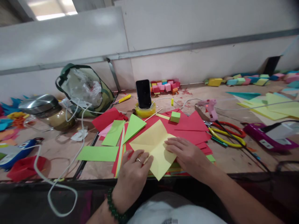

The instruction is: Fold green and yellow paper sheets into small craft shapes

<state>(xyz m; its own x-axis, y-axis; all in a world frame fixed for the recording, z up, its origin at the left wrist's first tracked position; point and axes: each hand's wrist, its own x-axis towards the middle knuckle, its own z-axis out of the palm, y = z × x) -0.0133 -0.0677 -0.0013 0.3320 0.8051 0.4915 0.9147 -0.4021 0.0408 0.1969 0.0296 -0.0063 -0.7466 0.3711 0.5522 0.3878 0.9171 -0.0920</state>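
A pale yellow sheet of paper (161, 155) with crossing creases lies partly unfolded in front of me. My left hand (134, 166), with a ring and a green bead bracelet, has its fingers curled over the sheet's left lower edge and grips it. On the opposite side, my right hand (187, 154) holds the right edge, fingers on top and the thumb hidden. Under the sheet is a stack of red paper (191, 124). A folded green paper triangle (134, 129) and a small green paper cube (175, 117) lie just beyond it.
A phone (143, 93) leans upright on a yellow tape roll (146, 111). To the right are a pink glue gun (210, 109), scissors (230, 135) and a purple stapler-like device (268, 137). A glass jar (56, 115), a bag (102, 96) and a white cable (37, 158) occupy the left.
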